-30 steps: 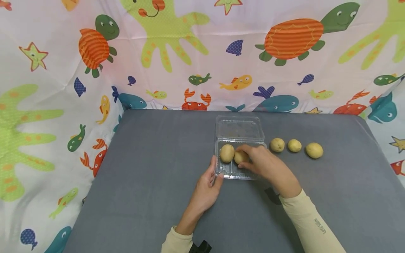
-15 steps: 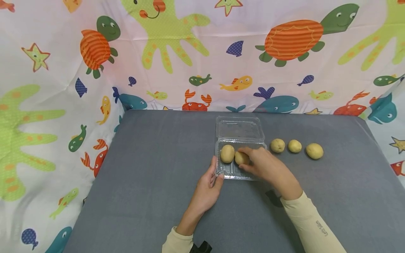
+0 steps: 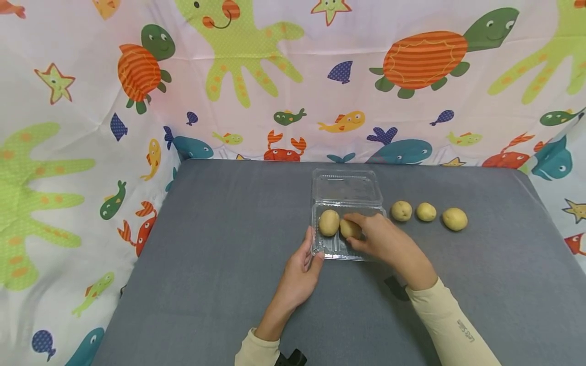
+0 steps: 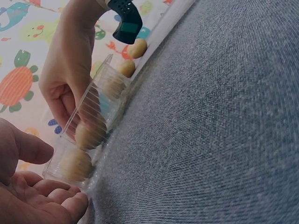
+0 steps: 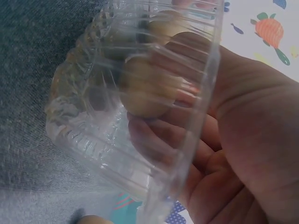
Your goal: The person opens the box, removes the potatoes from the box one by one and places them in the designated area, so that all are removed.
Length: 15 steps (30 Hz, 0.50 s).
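A clear plastic clamshell container (image 3: 343,254) lies with its lid (image 3: 346,185) folded back away from the person. Inside its base, one potato (image 3: 328,222) rests at the left. Just right of it, the right hand (image 3: 391,241) pinches a second potato (image 3: 350,230) between thumb and fingers, low in the base. Through the clear wall the right wrist view shows the fingertips around this potato (image 5: 147,88). The left hand (image 3: 296,274) touches the container's near left corner, thumb at the front and fingers along the left side. Its palm (image 4: 18,205) is apart from the wall in the left wrist view.
Right of the container, three more potatoes stand in a row: a near one (image 3: 401,210), a smaller one (image 3: 426,211) and a larger one (image 3: 455,219). A grey cloth (image 3: 220,264) covers the table. Behind it hangs a curtain (image 3: 256,127) printed with sea animals.
Over the last second both hands have stayed almost still, with the right hand keeping its pinch on the potato inside the container. The head view has shifted very slightly.
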Each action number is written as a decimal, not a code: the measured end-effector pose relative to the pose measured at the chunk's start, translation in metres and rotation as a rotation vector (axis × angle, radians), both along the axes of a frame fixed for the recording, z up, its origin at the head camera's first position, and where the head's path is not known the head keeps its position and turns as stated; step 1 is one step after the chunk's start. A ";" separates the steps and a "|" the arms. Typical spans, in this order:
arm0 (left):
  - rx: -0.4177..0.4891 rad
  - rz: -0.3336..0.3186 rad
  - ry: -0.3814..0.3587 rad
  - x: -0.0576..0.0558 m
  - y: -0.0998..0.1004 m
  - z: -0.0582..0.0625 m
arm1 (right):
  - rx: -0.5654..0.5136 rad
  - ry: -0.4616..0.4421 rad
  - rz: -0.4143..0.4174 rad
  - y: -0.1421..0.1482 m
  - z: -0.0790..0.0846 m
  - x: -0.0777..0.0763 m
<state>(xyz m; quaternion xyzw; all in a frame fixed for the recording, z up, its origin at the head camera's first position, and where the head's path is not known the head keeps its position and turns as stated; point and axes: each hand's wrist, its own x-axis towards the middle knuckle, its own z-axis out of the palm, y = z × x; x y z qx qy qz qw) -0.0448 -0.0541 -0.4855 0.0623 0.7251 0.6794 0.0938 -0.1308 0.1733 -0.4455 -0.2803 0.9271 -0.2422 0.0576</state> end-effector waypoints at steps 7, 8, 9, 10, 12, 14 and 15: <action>-0.012 0.012 -0.002 0.000 0.001 0.000 | -0.019 0.014 -0.007 0.002 0.002 0.002; -0.014 0.011 -0.004 0.000 0.001 0.001 | -0.019 0.014 -0.009 0.003 0.003 0.002; -0.018 0.012 -0.003 0.000 0.001 0.001 | -0.016 0.012 -0.012 0.004 0.003 0.002; -0.019 0.011 0.000 0.001 0.001 0.001 | -0.013 0.011 -0.014 0.004 0.004 0.002; -0.018 0.010 0.002 0.000 0.001 0.002 | -0.002 0.006 -0.021 0.005 0.006 0.002; -0.016 0.010 0.002 0.000 0.001 0.001 | 0.007 0.012 -0.019 0.006 0.008 0.002; -0.017 0.011 0.000 0.000 0.001 0.001 | 0.012 0.012 -0.019 0.007 0.008 0.001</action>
